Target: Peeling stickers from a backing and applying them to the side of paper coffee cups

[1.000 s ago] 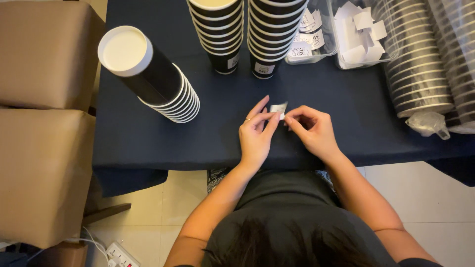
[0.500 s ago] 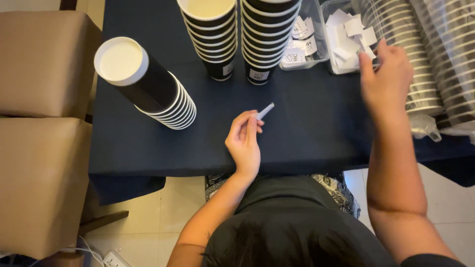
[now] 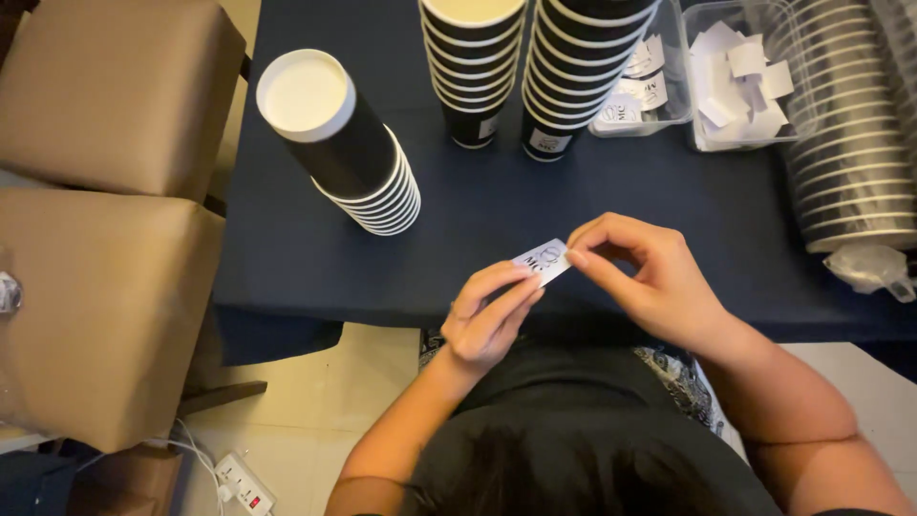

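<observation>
While left hand (image 3: 487, 320) and right hand (image 3: 642, 277) pinch one small white sticker (image 3: 541, 263), careless peeling likely tears or creases it.

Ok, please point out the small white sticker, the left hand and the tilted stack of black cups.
small white sticker (image 3: 542, 261), head view, printed face.
left hand (image 3: 487, 320), head view, back of hand.
tilted stack of black cups (image 3: 349, 153), head view, black side wall.

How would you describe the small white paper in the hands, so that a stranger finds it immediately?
On the dark blue table, look at the near edge, below the two upright black cup stacks. The white sticker is pinched between the left hand and right hand. Unlike the loose white slips in the clear tray, it is held up.
</observation>
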